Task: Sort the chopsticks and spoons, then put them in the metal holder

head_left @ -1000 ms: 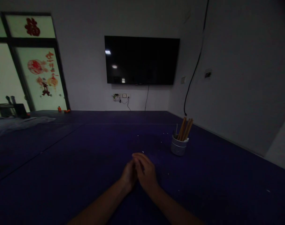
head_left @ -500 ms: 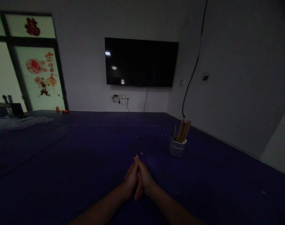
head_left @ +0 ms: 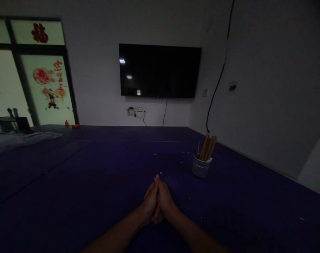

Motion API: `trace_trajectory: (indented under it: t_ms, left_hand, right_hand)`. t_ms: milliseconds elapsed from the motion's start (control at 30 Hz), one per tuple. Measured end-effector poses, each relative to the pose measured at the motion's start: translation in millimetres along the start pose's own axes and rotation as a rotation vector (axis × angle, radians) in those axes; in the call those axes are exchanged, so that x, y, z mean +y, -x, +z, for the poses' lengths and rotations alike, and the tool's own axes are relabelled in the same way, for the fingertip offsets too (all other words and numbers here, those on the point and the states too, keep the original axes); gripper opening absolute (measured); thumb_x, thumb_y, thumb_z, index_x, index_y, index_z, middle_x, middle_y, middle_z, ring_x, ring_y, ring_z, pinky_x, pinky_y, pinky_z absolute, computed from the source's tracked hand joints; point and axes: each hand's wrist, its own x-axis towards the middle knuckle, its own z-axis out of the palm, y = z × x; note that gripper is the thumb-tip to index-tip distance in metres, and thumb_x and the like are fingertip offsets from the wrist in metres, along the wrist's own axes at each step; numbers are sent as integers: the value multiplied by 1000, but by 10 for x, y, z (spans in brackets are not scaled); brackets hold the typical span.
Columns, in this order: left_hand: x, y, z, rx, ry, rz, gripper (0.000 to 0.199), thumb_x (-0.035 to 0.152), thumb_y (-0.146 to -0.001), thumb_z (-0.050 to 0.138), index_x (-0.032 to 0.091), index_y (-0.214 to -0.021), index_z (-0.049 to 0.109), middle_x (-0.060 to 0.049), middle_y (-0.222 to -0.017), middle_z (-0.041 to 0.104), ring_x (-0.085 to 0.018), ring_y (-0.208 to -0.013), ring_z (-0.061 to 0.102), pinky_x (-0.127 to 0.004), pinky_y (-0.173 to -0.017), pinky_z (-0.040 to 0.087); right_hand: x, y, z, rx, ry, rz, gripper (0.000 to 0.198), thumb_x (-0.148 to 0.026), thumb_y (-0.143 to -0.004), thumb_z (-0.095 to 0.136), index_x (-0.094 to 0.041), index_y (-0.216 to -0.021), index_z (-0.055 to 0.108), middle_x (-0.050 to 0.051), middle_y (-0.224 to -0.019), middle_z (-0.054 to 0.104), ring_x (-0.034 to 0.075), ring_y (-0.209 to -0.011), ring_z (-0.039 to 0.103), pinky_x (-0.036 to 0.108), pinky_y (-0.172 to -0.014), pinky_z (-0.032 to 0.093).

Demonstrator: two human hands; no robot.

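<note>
My left hand (head_left: 150, 202) and my right hand (head_left: 165, 200) are clasped together at the bottom centre, resting on or just above a dark purple-blue tabletop (head_left: 109, 182). Their thumbs lie side by side and point away from me. The fingers are folded against the other hand, partly hidden beneath. No object shows in either hand. Closest to them, ahead and to the right, stands a grey cup (head_left: 201, 168) with several wooden sticks (head_left: 208, 148) upright in it.
Small white scraps (head_left: 160, 173) dot the tabletop. Clear plastic sheeting (head_left: 41, 137) and a dark holder (head_left: 13, 123) lie at the far left, near small orange items (head_left: 67, 123). A television (head_left: 160, 70) hangs on the back wall; a black cable (head_left: 217, 84) runs down the right wall.
The view has shifted slightly, so the surroundings sit a little further right. My hands stay clasped, with only a slight shift of the fingers.
</note>
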Motion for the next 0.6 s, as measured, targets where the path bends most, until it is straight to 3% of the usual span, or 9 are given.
trace_trajectory:
  t_ms: [100,167,400,600]
  left_hand:
    - [129,24,58,-55,59,-53,75,78,-74,26,18,-30,32,0,-22,29,-9,-18,31,-18,-23,23]
    - [188,32,73,-51,132,-36,73,75,-76,31,18,-31,33,1,-22,29,-8,-18,30,-18,-23,23]
    - [187,44,144,41,152,117,70,73,-68,49,18,-31,28,4,-21,27,-6,-17,27,-15,-21,20]
    - [242,113,193,99,93,83,65,74,-61,56,18,-37,35,5,-23,31,-6,-17,27,-16,-20,17]
  right_hand:
    - [-49,-16,-43,-207,-145,152,70,-74,-79,25,-17,-66,63,6,-52,60,19,-54,61,28,-51,46]
    - [-37,-17,-43,-269,-246,147,72,-75,-78,25,-15,-68,65,6,-53,61,18,-55,62,27,-52,47]
    - [141,-28,42,-106,-373,-18,60,-73,-71,44,-16,-60,62,4,-49,59,19,-56,61,28,-58,48]
    - [278,-54,103,0,-355,-163,54,-65,-72,39,-20,-51,56,4,-50,58,19,-56,59,29,-58,46]
